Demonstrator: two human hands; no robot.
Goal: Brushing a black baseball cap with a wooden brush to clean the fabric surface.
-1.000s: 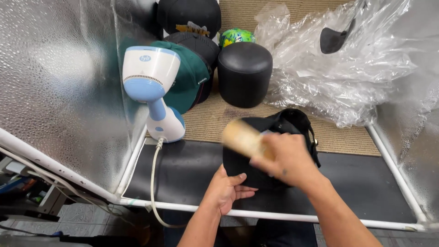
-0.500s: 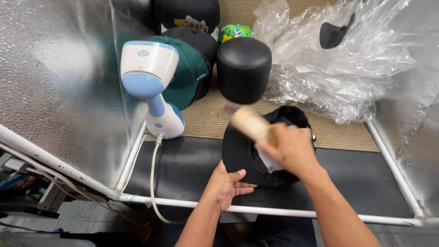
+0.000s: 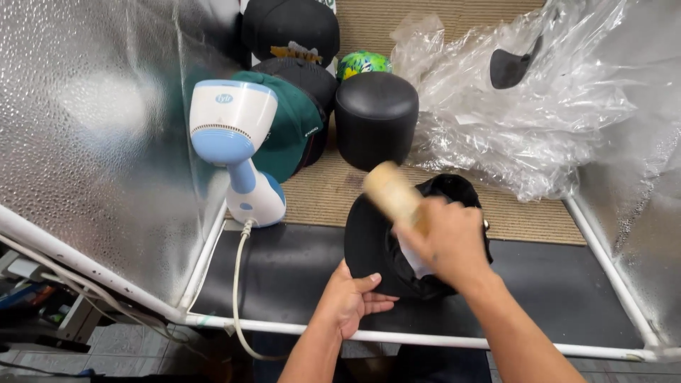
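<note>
A black cap (image 3: 376, 241) lies upside down on the dark front strip of the work surface. My left hand (image 3: 352, 299) grips its near brim edge. My right hand (image 3: 447, 241) is closed on a light wooden, brush-like tool (image 3: 391, 193) and holds it over the cap's opening; the tool is motion-blurred. A white tag or lining shows inside the cap under my right hand.
A white and blue handheld steamer (image 3: 234, 145) stands at left, its cord (image 3: 237, 291) trailing over the front rail. Behind it sit a green cap (image 3: 298, 128), black caps (image 3: 291, 28), a black cylinder form (image 3: 376, 117) and crumpled clear plastic (image 3: 525, 106). Reflective panels (image 3: 92, 120) wall both sides.
My right hand and the wooden tool have shifted slightly over the cap, back and forth. My left hand keeps its hold on the brim.
</note>
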